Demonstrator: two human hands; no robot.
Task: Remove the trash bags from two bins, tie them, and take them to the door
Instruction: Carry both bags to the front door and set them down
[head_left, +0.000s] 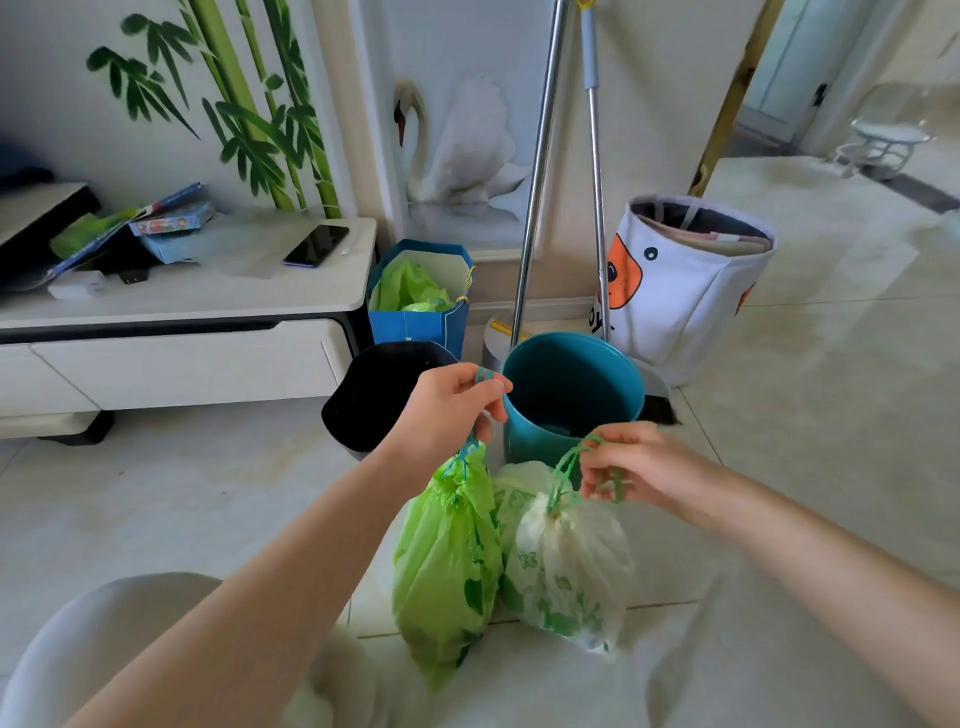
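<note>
My left hand (452, 410) grips the blue-green drawstring of a bright green trash bag (447, 566), cinched at the top and hanging over the floor. My right hand (639, 467) pinches the green drawstring loop of a white bag with green leaf print (566, 566), also cinched. The two bags hang side by side and touch. Behind them stand a teal bin (566, 395) with no liner and a black bin (374, 400), partly hidden by my left hand.
A blue paper bag with green plastic (421, 296) stands against the wall. A broom and a dustpan handle (535, 171) lean there beside a white fabric basket (685, 280). A white TV cabinet (182, 312) sits to the left. A doorway (800, 78) opens at the far right.
</note>
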